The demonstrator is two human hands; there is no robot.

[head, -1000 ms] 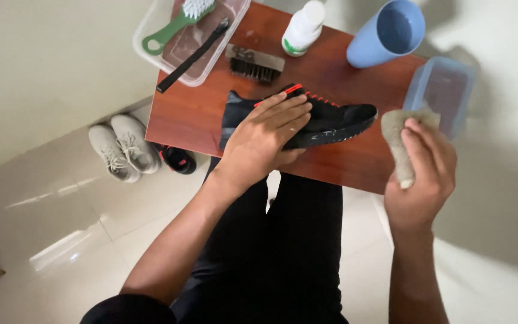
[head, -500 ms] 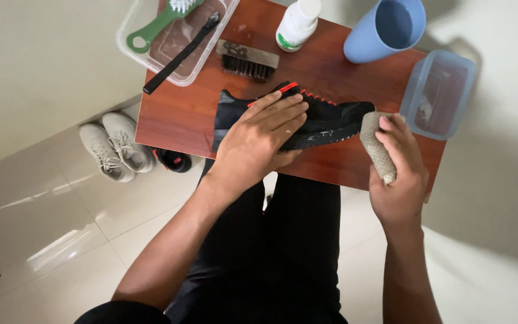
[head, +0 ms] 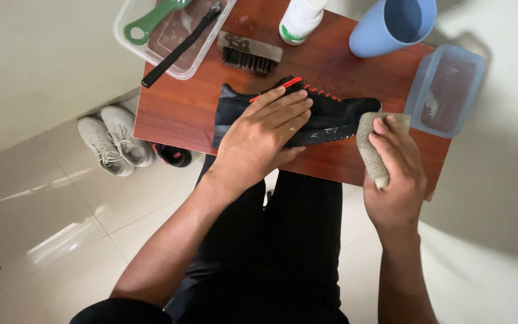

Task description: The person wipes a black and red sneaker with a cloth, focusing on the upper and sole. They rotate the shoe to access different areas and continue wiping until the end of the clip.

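Both hands out, mid-frame.
L hand flat, fingers spread, palm down at centre; R hand curled in a grip, centre-right.

I sat at a small reddish-brown wooden table set against a plain cream wall. Under me the floor was glossy pale tile, and soft light glared off it in streaks. A pair of grey sneakers lay on the tiles by the wall, just beside the table's edge.
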